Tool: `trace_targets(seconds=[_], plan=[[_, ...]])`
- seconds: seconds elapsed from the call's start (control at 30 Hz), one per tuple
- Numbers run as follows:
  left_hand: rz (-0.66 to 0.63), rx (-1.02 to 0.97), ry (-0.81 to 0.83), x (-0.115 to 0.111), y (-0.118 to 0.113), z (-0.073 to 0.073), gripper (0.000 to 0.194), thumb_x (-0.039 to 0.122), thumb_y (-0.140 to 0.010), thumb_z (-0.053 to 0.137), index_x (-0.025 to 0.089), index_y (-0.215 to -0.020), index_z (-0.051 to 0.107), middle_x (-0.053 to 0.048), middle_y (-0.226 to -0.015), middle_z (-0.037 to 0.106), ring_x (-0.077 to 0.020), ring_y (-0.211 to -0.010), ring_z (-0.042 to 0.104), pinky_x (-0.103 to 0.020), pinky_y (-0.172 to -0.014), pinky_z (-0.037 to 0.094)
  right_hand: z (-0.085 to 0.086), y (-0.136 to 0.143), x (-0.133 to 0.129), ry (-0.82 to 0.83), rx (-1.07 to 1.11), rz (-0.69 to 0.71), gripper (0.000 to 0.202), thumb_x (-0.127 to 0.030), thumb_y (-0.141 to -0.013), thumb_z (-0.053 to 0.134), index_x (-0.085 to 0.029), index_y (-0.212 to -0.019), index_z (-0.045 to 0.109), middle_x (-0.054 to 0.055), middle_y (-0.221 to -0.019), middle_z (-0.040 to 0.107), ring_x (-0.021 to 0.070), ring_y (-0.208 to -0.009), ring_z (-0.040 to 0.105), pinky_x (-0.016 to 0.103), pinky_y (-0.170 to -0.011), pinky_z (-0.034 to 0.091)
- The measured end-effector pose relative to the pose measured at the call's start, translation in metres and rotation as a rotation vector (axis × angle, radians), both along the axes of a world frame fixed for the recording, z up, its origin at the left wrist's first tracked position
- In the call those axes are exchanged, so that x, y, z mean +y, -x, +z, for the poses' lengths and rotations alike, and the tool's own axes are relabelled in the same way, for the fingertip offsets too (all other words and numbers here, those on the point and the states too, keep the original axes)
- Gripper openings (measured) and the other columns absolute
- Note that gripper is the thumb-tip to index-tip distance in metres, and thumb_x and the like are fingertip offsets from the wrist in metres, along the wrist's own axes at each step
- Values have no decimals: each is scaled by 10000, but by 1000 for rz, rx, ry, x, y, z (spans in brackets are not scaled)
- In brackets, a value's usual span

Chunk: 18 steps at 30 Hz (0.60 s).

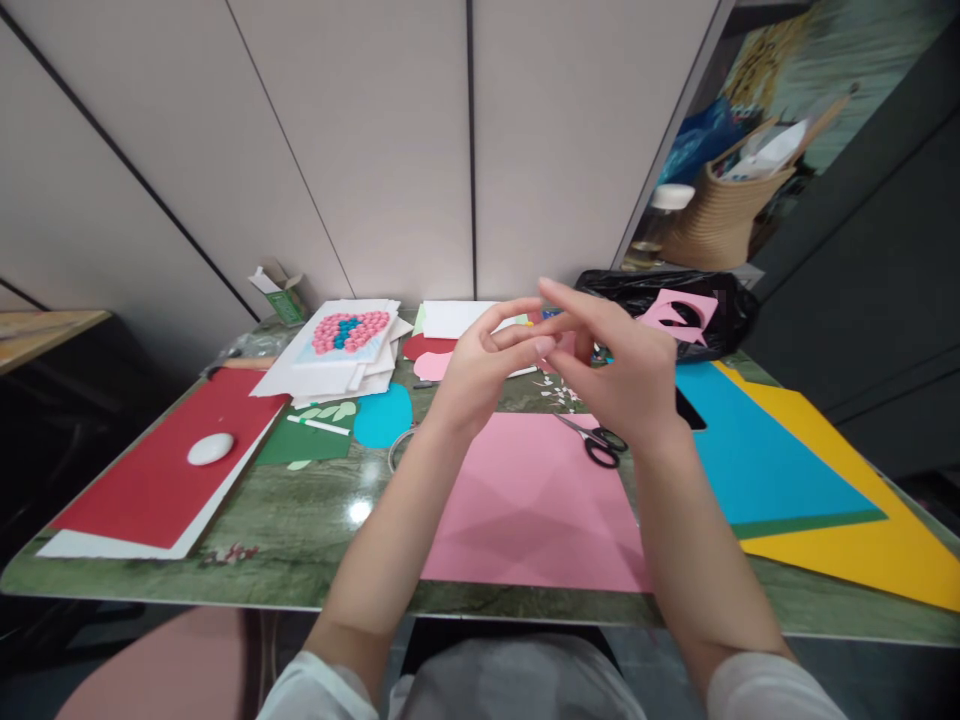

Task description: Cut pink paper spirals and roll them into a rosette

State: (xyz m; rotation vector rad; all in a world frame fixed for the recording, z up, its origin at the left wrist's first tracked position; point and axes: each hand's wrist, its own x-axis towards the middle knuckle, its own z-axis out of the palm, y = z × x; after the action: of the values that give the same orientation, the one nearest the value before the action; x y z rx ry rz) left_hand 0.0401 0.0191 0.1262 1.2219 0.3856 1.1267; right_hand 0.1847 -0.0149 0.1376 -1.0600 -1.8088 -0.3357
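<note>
Both hands are raised over the table, their fingertips meeting. My left hand (484, 365) has its fingers stretched out to the right, the index finger apart from the thumb; nothing shows in it. My right hand (622, 365) faces it with fingers spread and extended, the thumb touching or close to the left fingertips. No object is visible between them. Below lies a pink paper sheet (540, 510), flat on the green table. Black-handled scissors (602, 447) rest on its upper right part, under my right hand. Small paper scraps (559, 392) are scattered just behind the sheet.
Red paper (142, 470) with a white oval object (211, 449) lies left. Blue paper (772, 460) and yellow paper (862, 530) lie right. Behind are a stack of white sheets (315, 375), a blue paper circle (384, 415) and a black plastic bag (735, 310) against the wall.
</note>
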Motion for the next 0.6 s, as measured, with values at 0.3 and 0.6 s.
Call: trace_targets(seconds=[0.3, 0.6], plan=[[-20, -146, 255, -8, -13, 2, 422, 197, -680, 745, 193, -1067, 577, -18, -898, 669, -172, -959, 630, -321, -899, 421, -5, 8, 5, -163, 10, -55, 429, -98, -837, 495, -296, -1205, 593, -26, -724, 673, 125, -575, 553, 300, -676, 481], [-25, -146, 193, -2, -2, 4, 350, 163, -688, 726, 194, -1011, 596, -7, -897, 668, -123, -830, 627, -285, -828, 437, -4, 6, 1, -49, 44, 100, 573, -140, -864, 527, -360, -1378, 402, -29, -955, 712, 115, -571, 530, 298, -646, 507]])
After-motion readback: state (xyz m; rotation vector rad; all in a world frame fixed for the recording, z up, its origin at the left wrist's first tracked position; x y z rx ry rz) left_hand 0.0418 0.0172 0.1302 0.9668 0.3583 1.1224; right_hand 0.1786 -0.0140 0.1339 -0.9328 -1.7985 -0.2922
